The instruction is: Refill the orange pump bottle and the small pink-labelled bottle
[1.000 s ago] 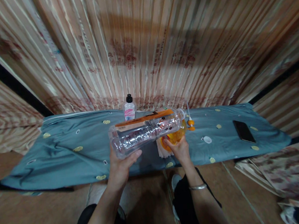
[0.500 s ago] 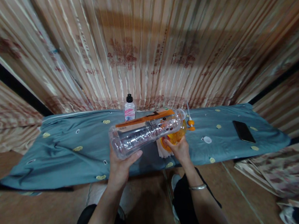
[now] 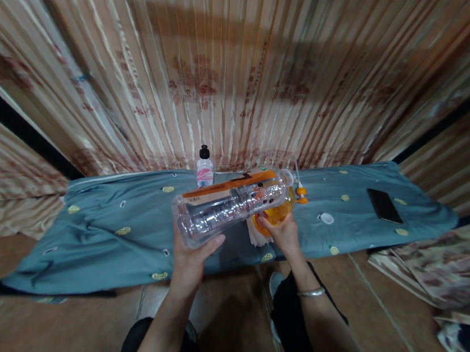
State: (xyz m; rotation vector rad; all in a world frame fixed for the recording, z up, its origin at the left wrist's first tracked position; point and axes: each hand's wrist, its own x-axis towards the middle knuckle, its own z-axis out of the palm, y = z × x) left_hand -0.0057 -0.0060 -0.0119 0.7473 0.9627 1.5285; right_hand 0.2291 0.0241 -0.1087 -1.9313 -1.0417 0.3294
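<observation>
My left hand point(image 3: 189, 260) is wrapped round the base of a large clear plastic bottle point(image 3: 226, 211) with an orange label. The bottle lies tilted almost level, its open mouth pointing right. Beneath and beyond its neck, my right hand point(image 3: 285, 234) grips an amber pump bottle point(image 3: 282, 211), partly hidden behind the clear one. Just right of that stands an orange pump head point(image 3: 301, 192) with a pale tube pointing up; whether it touches the amber bottle I cannot tell. White tissue point(image 3: 260, 238) shows under the amber bottle, left of my right hand.
A small bottle point(image 3: 205, 171) with a black cap stands behind the clear bottle. On the blue-green cloth point(image 3: 98, 244) to the right lie a white round cap point(image 3: 326, 218) and a black phone point(image 3: 384, 205). A patterned curtain point(image 3: 222, 74) hangs behind; dark poles flank the cloth.
</observation>
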